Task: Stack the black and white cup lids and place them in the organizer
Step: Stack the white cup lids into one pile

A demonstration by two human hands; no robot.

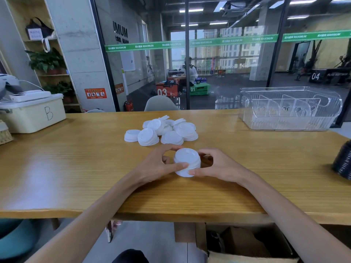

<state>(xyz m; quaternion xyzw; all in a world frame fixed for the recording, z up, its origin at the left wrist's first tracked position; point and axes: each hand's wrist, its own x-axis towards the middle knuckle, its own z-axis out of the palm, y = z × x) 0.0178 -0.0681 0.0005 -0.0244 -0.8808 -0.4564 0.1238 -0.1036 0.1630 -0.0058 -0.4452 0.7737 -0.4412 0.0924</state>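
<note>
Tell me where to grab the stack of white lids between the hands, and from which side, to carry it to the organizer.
Grip the stack of white lids low on its ribbed side wall, from left and right as the left hand and right hand do now. It stands upright, so squeezing opposite sides near the base probably keeps it from splitting.

There is a single view, taken from a wide-angle camera worn on the person's head. It looks forward and down across a wooden surface (76,168), from the near edge toward the far one. Both forearms enter from the bottom corners, and the left hand (159,164) and right hand (218,166) meet close below the lens, near the middle of the frame. The far edge of the surface runs across the middle height, with a glass wall (228,63) behind it filling the upper half. Straight lines bow outward toward the edges. The floor under the surface shows along the bottom.
</note>
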